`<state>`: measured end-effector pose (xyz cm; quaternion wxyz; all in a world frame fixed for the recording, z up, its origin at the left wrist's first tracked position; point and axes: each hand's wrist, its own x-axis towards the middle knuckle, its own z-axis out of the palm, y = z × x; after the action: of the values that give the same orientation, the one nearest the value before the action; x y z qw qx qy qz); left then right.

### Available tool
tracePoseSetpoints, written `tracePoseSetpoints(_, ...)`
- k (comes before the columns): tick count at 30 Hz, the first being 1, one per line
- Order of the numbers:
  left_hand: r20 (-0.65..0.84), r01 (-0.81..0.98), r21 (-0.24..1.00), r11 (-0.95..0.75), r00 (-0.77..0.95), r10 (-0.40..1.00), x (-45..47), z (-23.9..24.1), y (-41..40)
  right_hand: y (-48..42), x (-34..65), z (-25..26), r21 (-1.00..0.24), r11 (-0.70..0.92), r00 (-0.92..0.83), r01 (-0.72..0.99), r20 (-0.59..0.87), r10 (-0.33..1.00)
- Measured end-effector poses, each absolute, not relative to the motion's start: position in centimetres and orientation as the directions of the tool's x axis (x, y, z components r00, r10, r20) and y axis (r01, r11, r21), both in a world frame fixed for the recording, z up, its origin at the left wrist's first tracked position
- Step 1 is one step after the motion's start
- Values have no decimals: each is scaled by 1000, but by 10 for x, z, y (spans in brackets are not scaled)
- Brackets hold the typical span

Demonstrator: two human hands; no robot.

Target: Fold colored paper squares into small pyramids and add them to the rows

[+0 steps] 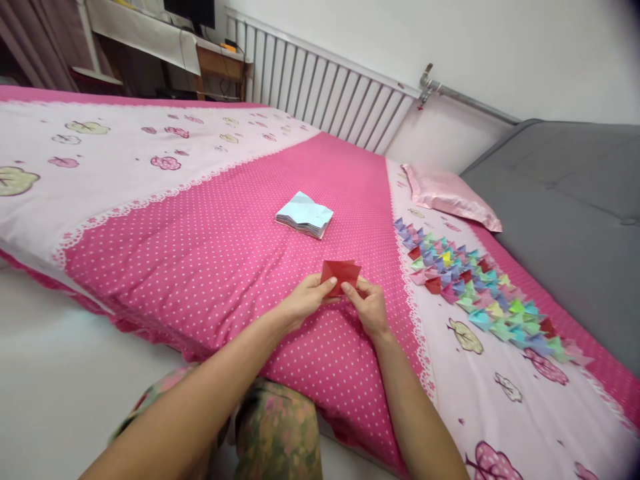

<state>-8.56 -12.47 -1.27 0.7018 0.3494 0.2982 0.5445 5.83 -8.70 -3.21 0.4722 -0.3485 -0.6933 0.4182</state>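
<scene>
Between both hands is a small piece of folded red paper [341, 271], held above the near part of the pink bed. My left hand [313, 295] pinches its lower left side, thumb on the front face. On the lower right, my right hand [367, 303] grips the same paper with its thumb on the front. The fingers behind the paper are mostly hidden. Beyond the hands, a stack of pale blue square paper [304, 213] lies on the bedspread. To the right, several rows of folded paper pieces [470, 287] in many colours cover part of the bed.
The bedspread [240, 220] has pink dotted and pale printed bands. A pink pillow [453, 197] rests near the grey padded headboard [560, 180]. White radiator bars [320, 80] and a pipe [470, 100] run along the wall. A desk with a cloth [145, 33] stands at the far left.
</scene>
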Motion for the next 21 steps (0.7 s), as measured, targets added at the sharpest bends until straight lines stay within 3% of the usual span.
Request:
tracePoseSetpoints(6, -100, -388, 905, 175, 206, 973, -91, -11, -124, -82, 62, -36, -915, 403, -82, 15, 401, 913)
tracePoseSetpoints(10, -111, -259, 943, 211, 351, 930, -90, -17, -125, -83, 61, -36, -959, 277, -224, -57, 282, 933)
tracePoseSetpoints(13, -90, -214, 959, 188, 398, 913, -88, -19, -126, -84, 60, -36, -980, 186, -206, -65, 195, 959)
tracePoseSetpoints(17, -115, -261, 947, 189, 276, 954, -87, -18, -123, -80, 61, -36, -972, 91, -93, -214, 113, 989)
tracePoseSetpoints(21, -99, -316, 940, 129, 109, 989, -89, -14, -121, -78, 63, -34, -958, 48, -88, -282, 76, 993)
